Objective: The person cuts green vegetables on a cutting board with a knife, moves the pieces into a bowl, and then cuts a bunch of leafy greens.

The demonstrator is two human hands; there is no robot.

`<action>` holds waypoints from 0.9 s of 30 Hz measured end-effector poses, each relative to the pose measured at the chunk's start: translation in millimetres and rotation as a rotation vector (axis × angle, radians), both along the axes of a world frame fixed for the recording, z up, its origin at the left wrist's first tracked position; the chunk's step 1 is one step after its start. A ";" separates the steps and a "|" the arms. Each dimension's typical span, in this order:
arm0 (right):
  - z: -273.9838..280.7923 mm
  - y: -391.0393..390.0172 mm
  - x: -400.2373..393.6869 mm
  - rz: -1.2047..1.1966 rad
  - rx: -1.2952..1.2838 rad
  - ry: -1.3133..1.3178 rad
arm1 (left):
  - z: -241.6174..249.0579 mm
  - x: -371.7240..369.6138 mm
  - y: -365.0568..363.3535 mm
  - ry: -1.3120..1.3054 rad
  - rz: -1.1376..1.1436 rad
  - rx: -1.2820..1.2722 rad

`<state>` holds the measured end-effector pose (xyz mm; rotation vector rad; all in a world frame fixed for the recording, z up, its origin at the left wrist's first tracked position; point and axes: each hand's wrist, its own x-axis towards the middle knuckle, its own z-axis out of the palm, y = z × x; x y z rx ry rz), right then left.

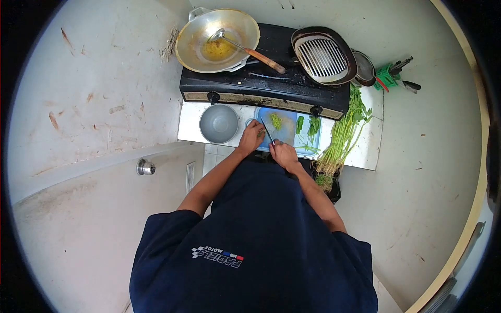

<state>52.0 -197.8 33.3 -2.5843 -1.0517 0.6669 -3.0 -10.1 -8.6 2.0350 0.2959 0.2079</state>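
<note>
My right hand [284, 155] is closed around the handle of a knife [267, 131], its blade pointing away from me over a blue cutting board [288, 116]. Left of the blade, my left hand [252, 136] is curled at the board's edge, with a bit of leafy greens [260, 133] showing at its fingertips. Chopped greens [276, 121] lie in a small pile beyond the blade. Loose leaves [313, 125] and a few thin stalks rest on the right part of the board. A grey bowl [219, 124] sits left of my left hand.
Behind the board stands a black gas stove [261, 97] bearing a wok [190, 49] with a ladle [265, 60] and a grill pan [323, 57]. A bunch of rooted green stalks [342, 138] hangs over the counter's right edge. A green basket [385, 77] holds knives. Walls close in on both sides.
</note>
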 end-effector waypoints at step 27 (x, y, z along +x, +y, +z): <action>-18.5 11.5 0.2 0.001 0.021 -0.069 | 3.4 -1.2 1.4 -0.031 -0.014 0.059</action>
